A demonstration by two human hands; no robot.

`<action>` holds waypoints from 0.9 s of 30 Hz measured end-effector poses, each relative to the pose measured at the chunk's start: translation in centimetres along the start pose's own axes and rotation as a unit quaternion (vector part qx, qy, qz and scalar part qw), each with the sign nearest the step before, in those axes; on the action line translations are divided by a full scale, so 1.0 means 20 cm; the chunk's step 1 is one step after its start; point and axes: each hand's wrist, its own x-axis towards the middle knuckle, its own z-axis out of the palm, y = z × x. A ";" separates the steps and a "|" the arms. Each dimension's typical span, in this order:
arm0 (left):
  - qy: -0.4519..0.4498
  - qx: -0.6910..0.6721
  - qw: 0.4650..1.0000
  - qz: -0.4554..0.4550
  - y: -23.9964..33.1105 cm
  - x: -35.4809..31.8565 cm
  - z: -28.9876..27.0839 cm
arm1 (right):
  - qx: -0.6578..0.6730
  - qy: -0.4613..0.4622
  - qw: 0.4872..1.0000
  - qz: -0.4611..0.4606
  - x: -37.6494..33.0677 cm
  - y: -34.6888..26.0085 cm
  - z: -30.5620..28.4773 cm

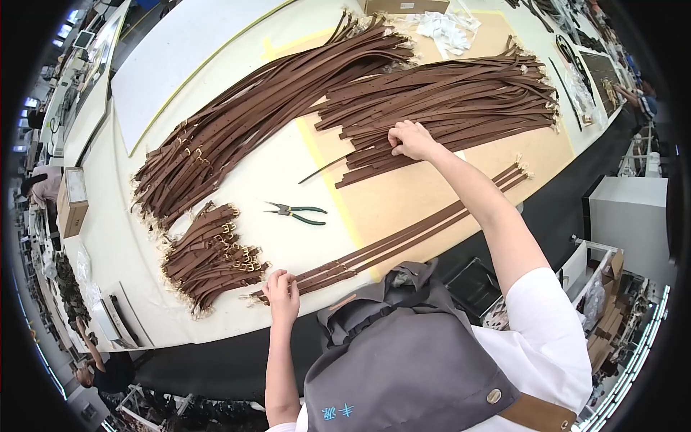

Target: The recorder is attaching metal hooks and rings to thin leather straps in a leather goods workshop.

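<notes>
My right hand (412, 140) is over the near part of a wide pile of brown leather straps (439, 90), its fingers closed on a strap there. One thin strap end (320, 171) sticks out of that pile to the left. My left hand (281, 291) rests by the table's near edge with its fingers apart, at the left end of two long brown straps (417, 232) laid side by side. Just left of it is a heap of short brown straps with gold buckles (216, 255). Green-handled pliers (296, 212) lie between the heaps.
A long bundle of brown straps (266, 101) with pale wrapped ends stretches across the far left. White scraps (448, 32) and a cardboard box (407, 6) are at the back. Another box (73, 201) stands at the left edge. A black crate (475, 282) is below the near edge.
</notes>
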 end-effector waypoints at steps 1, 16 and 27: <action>0.011 -0.023 1.000 0.003 0.04 0.03 0.00 | 0.024 0.038 0.999 -0.008 -0.03 0.01 0.01; 0.000 -0.674 0.737 -0.048 0.65 0.48 -0.03 | 0.450 0.085 0.874 -0.163 -0.66 -1.05 0.16; 0.387 -0.579 0.716 -0.042 -0.24 0.30 -1.28 | 0.241 0.340 0.893 -0.170 -0.61 -0.73 0.34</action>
